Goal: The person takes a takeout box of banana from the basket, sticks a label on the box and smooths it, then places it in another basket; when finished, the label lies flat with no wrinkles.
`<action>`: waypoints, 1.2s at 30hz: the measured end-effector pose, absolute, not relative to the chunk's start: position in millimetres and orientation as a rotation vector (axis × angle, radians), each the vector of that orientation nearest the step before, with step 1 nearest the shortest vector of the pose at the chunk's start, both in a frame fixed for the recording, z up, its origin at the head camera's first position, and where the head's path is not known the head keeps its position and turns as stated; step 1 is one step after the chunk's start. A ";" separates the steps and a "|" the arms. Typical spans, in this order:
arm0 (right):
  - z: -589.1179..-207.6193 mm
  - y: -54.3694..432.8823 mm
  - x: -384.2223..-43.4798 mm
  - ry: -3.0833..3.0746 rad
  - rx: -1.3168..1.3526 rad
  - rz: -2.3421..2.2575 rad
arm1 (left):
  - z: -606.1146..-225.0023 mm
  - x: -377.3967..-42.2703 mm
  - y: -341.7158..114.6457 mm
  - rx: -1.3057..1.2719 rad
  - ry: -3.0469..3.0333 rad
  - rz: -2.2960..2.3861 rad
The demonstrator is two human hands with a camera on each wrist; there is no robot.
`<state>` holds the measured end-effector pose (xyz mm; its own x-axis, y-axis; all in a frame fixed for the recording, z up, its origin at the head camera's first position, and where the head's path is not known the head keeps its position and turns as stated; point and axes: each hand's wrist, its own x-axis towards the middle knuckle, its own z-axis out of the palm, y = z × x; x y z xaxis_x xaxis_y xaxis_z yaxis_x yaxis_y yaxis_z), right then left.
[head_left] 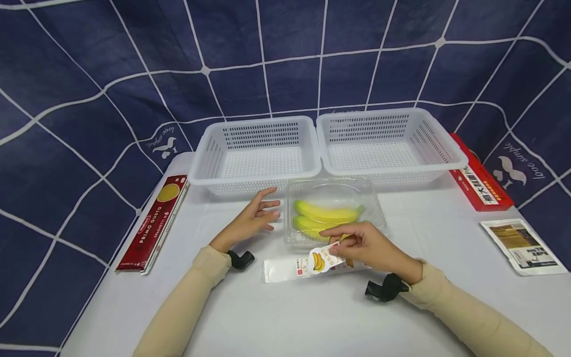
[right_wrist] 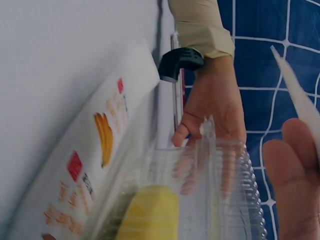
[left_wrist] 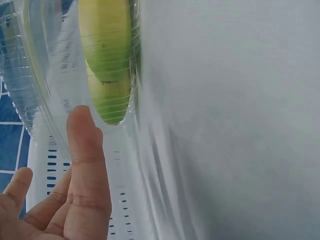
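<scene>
A clear plastic clamshell box [head_left: 330, 193] stands closed in front of the baskets, with two yellow bananas [head_left: 327, 214] inside, green at their tips. Between thumb and fingers my right hand [head_left: 363, 245] pinches a white sticker label [head_left: 320, 260] printed with bananas. Beneath it, along the front of the box, lies a white label strip [head_left: 281, 270]; more banana prints on the strip [right_wrist: 102, 140] show in the right wrist view. My left hand [head_left: 251, 219] hovers beside the box's left wall, fingers spread and holding nothing. In the left wrist view its index finger [left_wrist: 87, 170] points toward the box.
Two white perforated baskets [head_left: 254, 173] [head_left: 392, 166] stand side by side at the back. A red spaghetti pack [head_left: 153, 223] lies at the left. On the right are a red box [head_left: 482, 183] and a flat white-and-brown pouch [head_left: 524, 247]. Blue checked cloth [head_left: 290, 89] hangs behind.
</scene>
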<state>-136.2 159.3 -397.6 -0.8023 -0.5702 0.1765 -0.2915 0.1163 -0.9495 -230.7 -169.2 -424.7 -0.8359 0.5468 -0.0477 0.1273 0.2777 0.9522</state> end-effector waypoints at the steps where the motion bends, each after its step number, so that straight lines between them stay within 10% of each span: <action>1: -396.2 160.4 -138.0 2.176 -0.864 -1.740 | -424.7 -231.9 -167.9 0.610 2.187 1.580; 36: -366.2 167.7 -195.4 2.456 -0.415 -1.726 | -417.0 -245.8 -144.0 0.577 2.137 1.501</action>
<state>-195.4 167.7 -366.2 -0.9564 -0.2846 0.0658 -0.1583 0.3156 -0.9356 -245.8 -144.0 -417.0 -0.8050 0.5788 -0.1306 0.0735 0.3158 0.9460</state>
